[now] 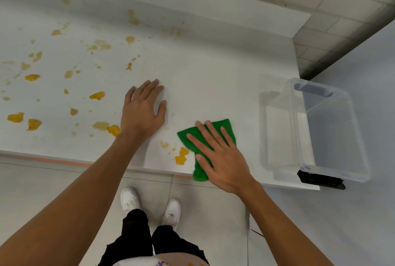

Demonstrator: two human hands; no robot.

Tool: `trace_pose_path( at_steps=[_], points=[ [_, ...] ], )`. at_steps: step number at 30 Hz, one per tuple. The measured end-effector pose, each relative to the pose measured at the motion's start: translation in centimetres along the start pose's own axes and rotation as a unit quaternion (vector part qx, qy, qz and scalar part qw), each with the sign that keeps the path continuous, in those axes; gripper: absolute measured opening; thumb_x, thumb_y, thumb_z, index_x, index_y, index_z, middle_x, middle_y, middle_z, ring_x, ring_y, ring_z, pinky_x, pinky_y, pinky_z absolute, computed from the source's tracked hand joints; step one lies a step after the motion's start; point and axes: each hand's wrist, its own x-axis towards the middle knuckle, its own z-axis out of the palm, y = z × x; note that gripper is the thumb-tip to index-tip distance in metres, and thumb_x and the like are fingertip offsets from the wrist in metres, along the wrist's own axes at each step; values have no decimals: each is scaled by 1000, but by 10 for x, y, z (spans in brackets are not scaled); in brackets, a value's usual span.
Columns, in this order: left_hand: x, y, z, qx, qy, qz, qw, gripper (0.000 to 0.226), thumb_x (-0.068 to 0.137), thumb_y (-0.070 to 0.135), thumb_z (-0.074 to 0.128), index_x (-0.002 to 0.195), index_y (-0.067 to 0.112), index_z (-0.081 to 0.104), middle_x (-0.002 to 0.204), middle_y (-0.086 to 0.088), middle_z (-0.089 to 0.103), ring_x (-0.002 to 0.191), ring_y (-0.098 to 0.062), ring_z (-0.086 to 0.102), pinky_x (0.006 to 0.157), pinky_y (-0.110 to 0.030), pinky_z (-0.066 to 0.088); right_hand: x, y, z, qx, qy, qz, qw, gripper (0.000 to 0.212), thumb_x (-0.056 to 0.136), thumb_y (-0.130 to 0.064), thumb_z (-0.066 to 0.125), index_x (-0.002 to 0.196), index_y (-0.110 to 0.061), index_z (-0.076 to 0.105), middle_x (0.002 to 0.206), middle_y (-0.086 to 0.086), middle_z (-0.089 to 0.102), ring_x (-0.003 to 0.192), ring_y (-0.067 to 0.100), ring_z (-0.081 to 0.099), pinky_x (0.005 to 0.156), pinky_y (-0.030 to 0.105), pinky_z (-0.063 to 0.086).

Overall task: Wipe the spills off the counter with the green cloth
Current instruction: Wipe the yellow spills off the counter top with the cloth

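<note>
1. The cloth (227, 127) lies flat on the counter (213, 62), right of centre and close to the near edge. Its near corner hangs over that edge.
2. My right hand (222, 158) sits on top of the cloth, palm down, fingers straight and spread. It presses and does not grip. I judge the flat palm is there to spread pressure for a wiping stroke.
3. My left hand (143, 109) rests flat on bare counter, left of the cloth and apart from it. The four fingers lie straight and close together, with the thumb held out. It reads as a brace while I lean in.
4. Both forearms reach in from the near side. The right wrist is angled so the fingers point far and left, toward the mess.
5. The nearest spill (181, 157), an orange blob, lies just left of the cloth. I cannot tell if they touch.
6. More spills (97, 95) scatter across the left half, from thick blobs to thin smears. My judgement is that most of the wiping is not yet done.
7. A clear bin (329, 128) stands at the counter's right end, near the cloth but not touching it.
</note>
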Motion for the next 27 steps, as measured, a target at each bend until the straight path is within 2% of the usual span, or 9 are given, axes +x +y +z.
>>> trace_pose_path(
  at_steps=[6, 8, 12, 15, 21, 24, 27],
  points=[
    [0, -1, 2, -10, 10, -2, 1000, 48, 102, 38, 50, 144, 16, 59, 159, 0, 50, 150, -20, 42, 125, -49, 26, 23, 11, 0, -17, 23, 109, 994, 58, 113, -42, 25, 170, -33, 20, 180, -2, 3, 166, 23, -4, 131, 58, 12],
    [0, -1, 3, -13, 10, -3, 1000, 49, 102, 39, 49, 145, 17, 59, 159, 0, 51, 150, -21, 42, 125, -49, 26, 33, -1, 3, -20, 19, 107, 994, 58, 113, -43, 23, 170, -34, 17, 180, -1, 1, 166, 25, -7, 131, 59, 10],
    [0, -5, 3, -27, 4, -3, 1000, 49, 104, 38, 47, 146, 17, 58, 159, 0, 50, 151, -19, 40, 125, -48, 25, 30, -28, 8, -14, 7, 39, 999, 58, 114, -43, 26, 170, -33, 17, 180, 0, 1, 166, 24, -5, 132, 58, 9],
    [0, -7, 3, -34, -2, -3, 999, 49, 105, 38, 46, 147, 17, 57, 160, 1, 49, 152, -18, 38, 126, -48, 24, 20, -22, 6, -5, 3, 12, 1000, 57, 114, -43, 28, 170, -33, 19, 180, -1, 1, 166, 21, -4, 132, 56, 9],
    [0, -9, 3, -42, -8, 2, 999, 48, 105, 34, 44, 148, 17, 57, 160, 0, 49, 152, -19, 39, 126, -47, 24, 39, -10, 3, -23, 22, 98, 995, 57, 113, -43, 26, 169, -33, 22, 180, 0, 6, 166, 26, -2, 130, 60, 13],
    [1, -10, 3, -52, -6, 4, 999, 46, 106, 29, 42, 147, 16, 58, 160, 0, 50, 151, -19, 40, 126, -47, 24, 39, -29, 5, -17, 12, 43, 999, 57, 114, -42, 29, 170, -32, 21, 180, 2, 6, 166, 27, -2, 130, 61, 14],
    [1, -13, 2, -68, -5, 5, 998, 44, 106, 25, 43, 145, 17, 60, 158, 1, 51, 151, -18, 40, 125, -45, 24, 19, -40, 2, -16, -25, -39, 999, 58, 115, -41, 31, 170, -34, 15, 180, -1, 0, 166, 25, -6, 132, 58, 8]
  ],
)
